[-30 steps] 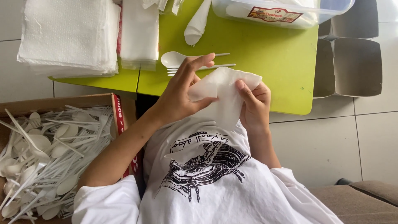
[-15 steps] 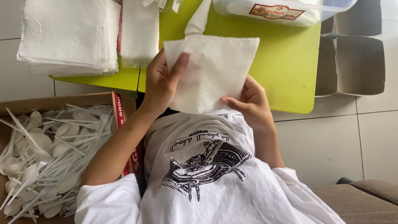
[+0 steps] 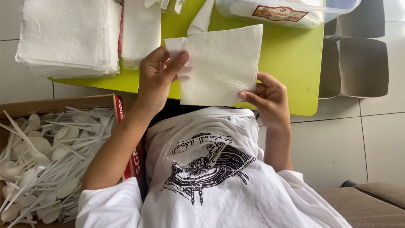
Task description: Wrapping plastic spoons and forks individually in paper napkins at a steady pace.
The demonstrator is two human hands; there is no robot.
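Your grip is a two-handed pinch on one white paper napkin (image 3: 219, 63): the left hand (image 3: 155, 78) nips its upper left corner between thumb and fingers, and the right hand (image 3: 270, 99) closes on the lower right edge. The napkin hangs spread flat between them, above the near edge of the green worktop (image 3: 287, 59). Your two holds sit on opposite corners, so the sheet's diagonal runs from upper left down to lower right, with the left hand higher and farther from you. Beyond the left hand lies a thick stack of napkins (image 3: 69, 36), and a clear plastic tub (image 3: 291, 10) stands at the far edge. A cardboard box of white plastic spoons (image 3: 40, 160) sits low at your left.
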